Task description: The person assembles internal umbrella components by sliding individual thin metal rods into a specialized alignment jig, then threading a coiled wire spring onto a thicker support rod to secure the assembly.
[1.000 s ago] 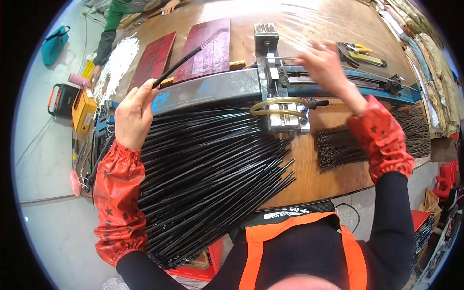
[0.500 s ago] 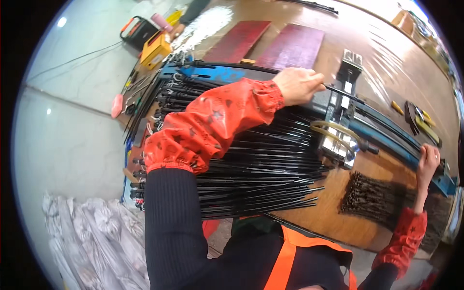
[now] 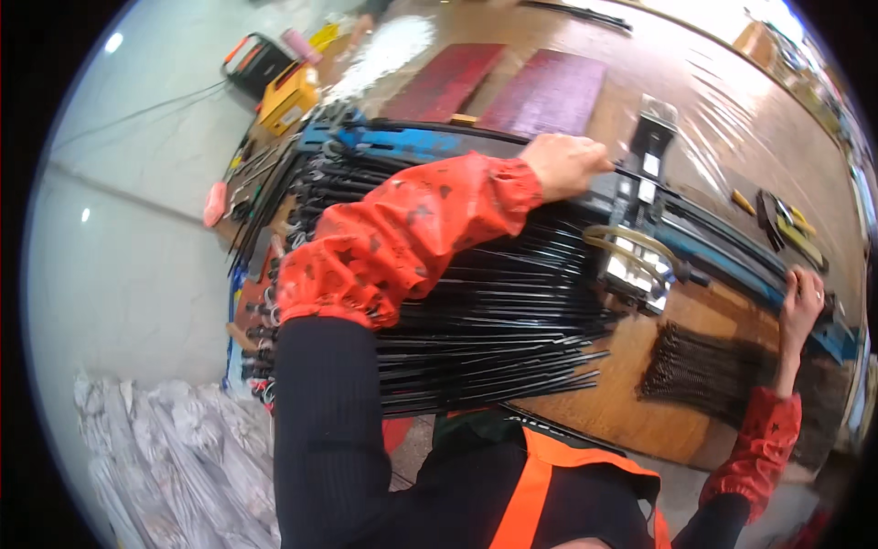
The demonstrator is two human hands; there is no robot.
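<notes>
— Feeding a rod, are you? Your left hand [image 3: 569,165] has its fingers pinched together on one thin black rod [image 3: 677,190], lying across the metal jig [image 3: 640,229] on the blue rail [image 3: 416,143].
— And the right hand [image 3: 800,306]?
— Its fingers curl over the rail's far end. Next, I'd judge, seat the rod squarely.

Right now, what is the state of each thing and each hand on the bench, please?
left hand: closed on a thin black rod at the metal jig.
right hand: resting on the blue rail, fingers bent.
black rods: piled flat, lying side by side.
short dark pieces: heaped on the wood.
two red boards: lying flat.
</notes>
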